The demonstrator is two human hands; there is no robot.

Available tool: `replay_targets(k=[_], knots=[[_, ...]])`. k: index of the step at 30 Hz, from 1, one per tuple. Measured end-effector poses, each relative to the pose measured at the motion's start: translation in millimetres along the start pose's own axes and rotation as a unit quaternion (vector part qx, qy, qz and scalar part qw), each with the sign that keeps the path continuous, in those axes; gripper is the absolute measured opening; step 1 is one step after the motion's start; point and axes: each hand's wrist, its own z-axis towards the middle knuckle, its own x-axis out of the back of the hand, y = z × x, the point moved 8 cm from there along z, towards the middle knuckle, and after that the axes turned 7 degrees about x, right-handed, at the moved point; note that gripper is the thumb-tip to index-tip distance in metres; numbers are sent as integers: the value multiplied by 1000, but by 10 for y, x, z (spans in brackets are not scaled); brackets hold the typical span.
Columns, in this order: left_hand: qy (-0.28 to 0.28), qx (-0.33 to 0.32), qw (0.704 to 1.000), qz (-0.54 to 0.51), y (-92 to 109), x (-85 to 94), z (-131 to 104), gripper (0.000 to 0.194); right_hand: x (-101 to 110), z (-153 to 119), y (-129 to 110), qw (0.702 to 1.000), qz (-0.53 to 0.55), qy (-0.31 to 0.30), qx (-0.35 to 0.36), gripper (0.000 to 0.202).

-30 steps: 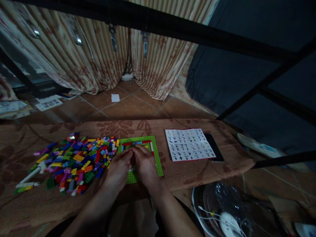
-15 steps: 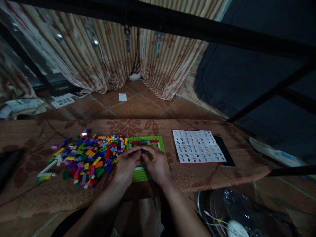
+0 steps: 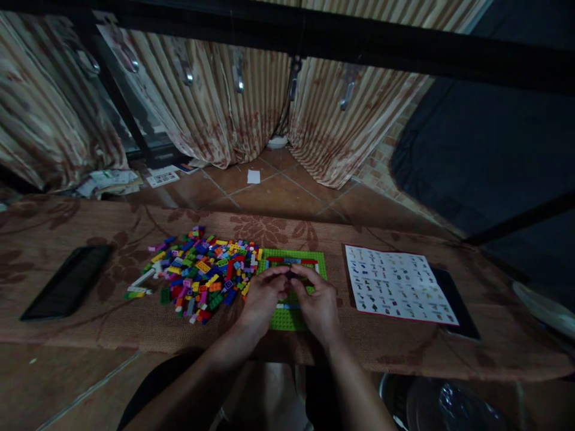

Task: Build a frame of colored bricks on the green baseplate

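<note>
Over a green studded baseplate [image 3: 287, 324], my left hand [image 3: 260, 296] and my right hand [image 3: 320, 302] meet with their fingertips close together. Both are closed in a pinch around something small and dark, mostly hidden by the fingers. A row with red bricks [image 3: 309, 261] lies along the far side of the plate, with a blue piece in its middle. White pieces show at the right side, and a pale row runs near the front, partly covered by my hands. Left of the plate, touching its edge, spreads a heap of loose coloured bricks [image 3: 203, 267].
A printed sheet of small pictures [image 3: 399, 284] lies to the right, over a dark flat object [image 3: 459, 306]. At the left is a black flat device [image 3: 67, 282]. A patterned cloth [image 3: 135, 332] covers the table. Beyond it are the tiled floor and striped curtains [image 3: 211, 114].
My view has turned left, so the scene sits further right and the whole black device shows. Both hands stay together over the baseplate, with only slight finger movement.
</note>
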Motion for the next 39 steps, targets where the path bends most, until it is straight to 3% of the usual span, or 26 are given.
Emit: replay_targets(k=[28,35,39], knots=[[12,-12,999,-27,26,34,-30,24,-15,-28,6,1000,6,-25,15,29],[-33,-28,999,13,72,-33,-37,28,-28,13,-126,999,-12,-27,38,27],[-11,-54,996,69,102,30,10,32,-46,43,-162,997,-21,-53,45,31]])
